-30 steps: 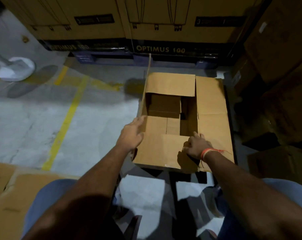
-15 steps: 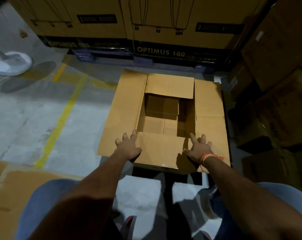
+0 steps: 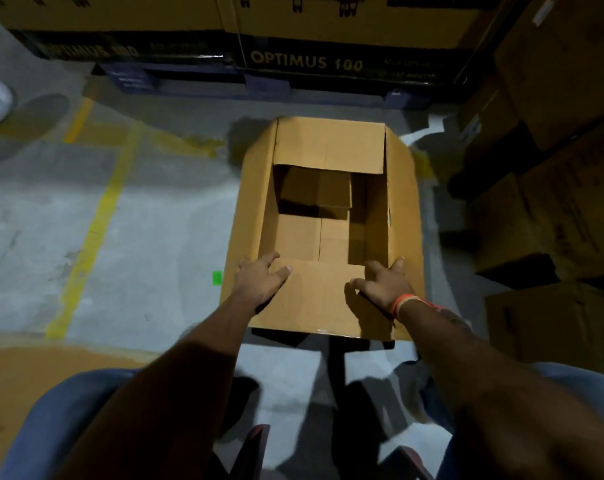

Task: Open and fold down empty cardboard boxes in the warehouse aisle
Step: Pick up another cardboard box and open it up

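Observation:
An empty brown cardboard box (image 3: 328, 147) stands open on the concrete floor in front of me, its inside showing. Its side flaps slope down outward, and the far and near flaps lie over the opening. My left hand (image 3: 259, 278) rests with spread fingers on the near flap's left corner. My right hand (image 3: 383, 282), with an orange band at the wrist, presses on the near flap's right corner, its fingers reaching the right flap's edge. Neither hand curls round anything.
Large "OPTIMUS 100" cartons (image 3: 307, 60) on a pallet stand behind the box. Stacked brown cartons (image 3: 553, 216) crowd the right side. Flattened cardboard (image 3: 34, 382) lies at the lower left. A yellow floor line (image 3: 96, 230) runs on the left. My knees are below.
The left and right side flaps have dropped from lying flat outward to sloping downward. Both hands stay on the near flap. The view has moved closer to the box.

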